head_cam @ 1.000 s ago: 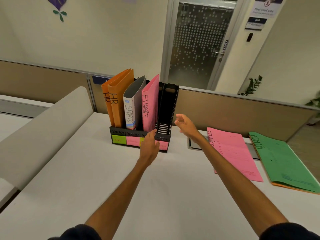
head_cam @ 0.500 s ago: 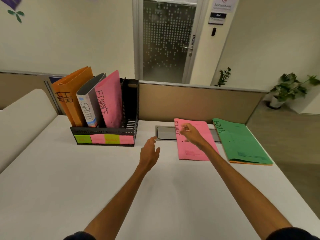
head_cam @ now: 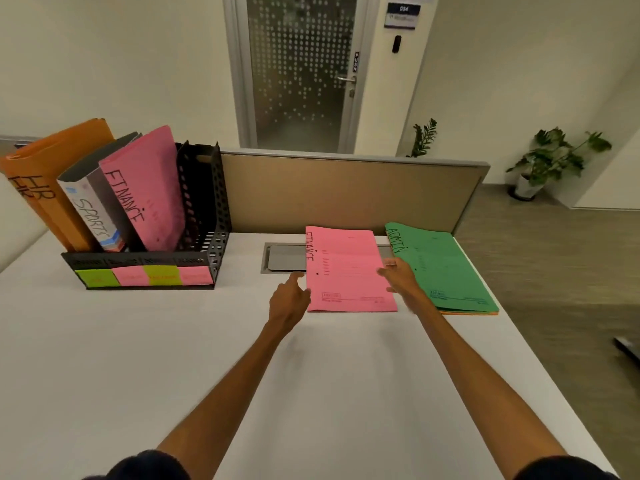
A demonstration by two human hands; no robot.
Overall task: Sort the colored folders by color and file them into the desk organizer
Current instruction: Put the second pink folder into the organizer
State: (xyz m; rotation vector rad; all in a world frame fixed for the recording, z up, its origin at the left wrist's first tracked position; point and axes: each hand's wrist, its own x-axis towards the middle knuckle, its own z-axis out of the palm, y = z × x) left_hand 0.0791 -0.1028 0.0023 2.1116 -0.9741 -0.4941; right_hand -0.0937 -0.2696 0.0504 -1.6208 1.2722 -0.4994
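Note:
A pink folder marked FINANCE [head_cam: 346, 268] lies flat on the white desk [head_cam: 242, 358]. My left hand [head_cam: 289, 299] touches its left edge with relaxed fingers. My right hand [head_cam: 400, 277] is at its right edge, thumb on top and fingers curled at the edge. To the right lies a green ADMIN folder [head_cam: 443, 268] over an orange one. The black desk organizer [head_cam: 204, 216] at left holds orange HR folders [head_cam: 45, 188], a grey SPORTS folder [head_cam: 95, 209] and a second pink FINANCE folder [head_cam: 149, 188]; its rightmost slot is empty.
Green and pink sticky labels [head_cam: 145, 276] line the organizer's front. A grey cable hatch [head_cam: 284, 258] sits in the desk under the pink folder's far end. A tan partition [head_cam: 346, 192] backs the desk; the right desk edge drops to the floor, with potted plants [head_cam: 550, 161] beyond.
Both hands left the organizer and went right to the flat pink folder; the left now touches its left edge, the right its right edge. The view swung right and came closer.

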